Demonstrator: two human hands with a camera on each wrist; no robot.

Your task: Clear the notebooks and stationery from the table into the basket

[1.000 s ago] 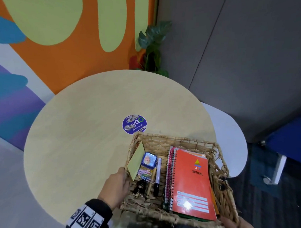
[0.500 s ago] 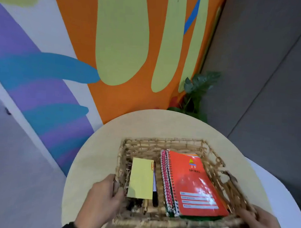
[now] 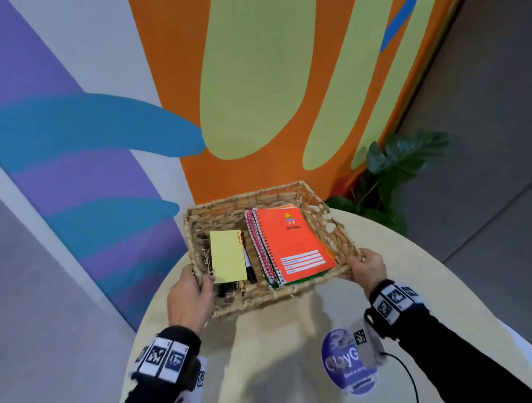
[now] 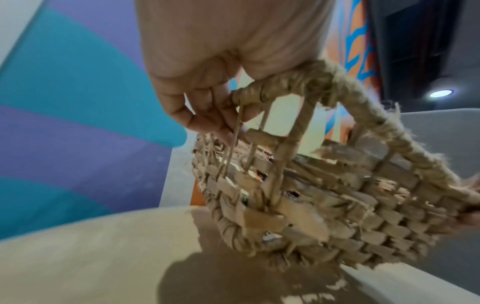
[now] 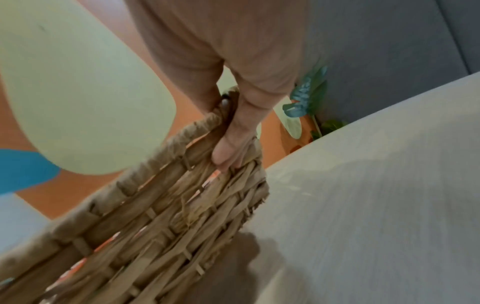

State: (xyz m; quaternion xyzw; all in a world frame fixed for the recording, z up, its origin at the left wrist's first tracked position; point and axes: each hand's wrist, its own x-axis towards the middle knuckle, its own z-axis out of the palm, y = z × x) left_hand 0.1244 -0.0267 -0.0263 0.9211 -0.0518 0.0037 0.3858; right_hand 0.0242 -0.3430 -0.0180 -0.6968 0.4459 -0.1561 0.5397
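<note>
A woven straw basket (image 3: pixel 316 200) hangs tilted above the round table (image 3: pixel 268 352), casting a shadow on it. My left hand (image 3: pixel 192 295) grips its near left corner, fingers curled under the rim (image 4: pixel 285 86). My right hand (image 3: pixel 365 265) grips the near right corner, fingers (image 5: pixel 233 148) wrapped over the rim (image 5: pixel 168 148). Inside lie an orange spiral notebook (image 3: pixel 293 244) on top of other notebooks, a yellow sticky pad (image 3: pixel 226 260), a black pen (image 3: pixel 249 270) and small dark items under the pad.
A round blue-purple sticker (image 3: pixel 348 364) sits on the pale table top near my right wrist. A cable (image 3: pixel 412 384) trails from the right wrist. A potted plant (image 3: pixel 392 178) stands behind the table by the painted wall. Grey floor lies to the left.
The basket has been lifted off the table and carried up and away from me, held by both hands. The yellow pad now lies flat over the small items.
</note>
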